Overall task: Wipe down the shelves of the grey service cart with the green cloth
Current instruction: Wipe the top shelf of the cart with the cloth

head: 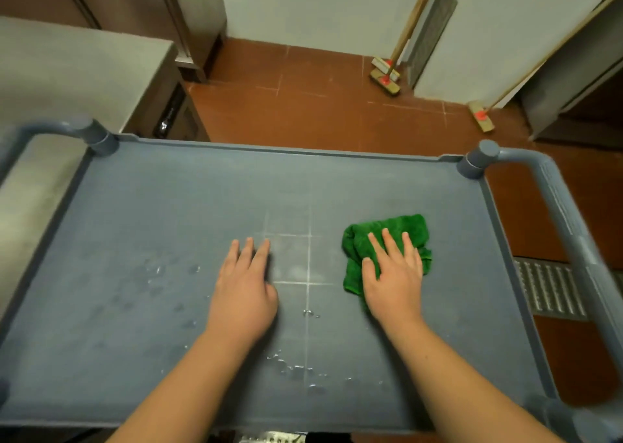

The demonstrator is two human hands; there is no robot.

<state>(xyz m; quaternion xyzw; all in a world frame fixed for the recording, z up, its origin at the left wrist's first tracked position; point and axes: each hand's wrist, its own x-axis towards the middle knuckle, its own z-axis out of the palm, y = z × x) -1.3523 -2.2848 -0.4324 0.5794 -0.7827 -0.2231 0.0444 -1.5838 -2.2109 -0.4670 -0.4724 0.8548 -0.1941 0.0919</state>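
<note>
The grey service cart's top shelf (168, 213) fills the lower view, with water drops scattered over its left and front parts. A crumpled green cloth (413, 232) lies right of the shelf's middle. My right hand (392, 274) presses flat on the cloth with straight fingers. My left hand (244, 287) rests flat on the bare shelf near the middle, apart from the cloth. Lower shelves are hidden.
Cart handles curve up at the left (50, 129) and right (553, 199). A steel counter (77, 71) stands at the far left. Brooms (387, 78) lean on the wall beyond, over red floor tiles. A metal floor grate (549, 287) lies at the right.
</note>
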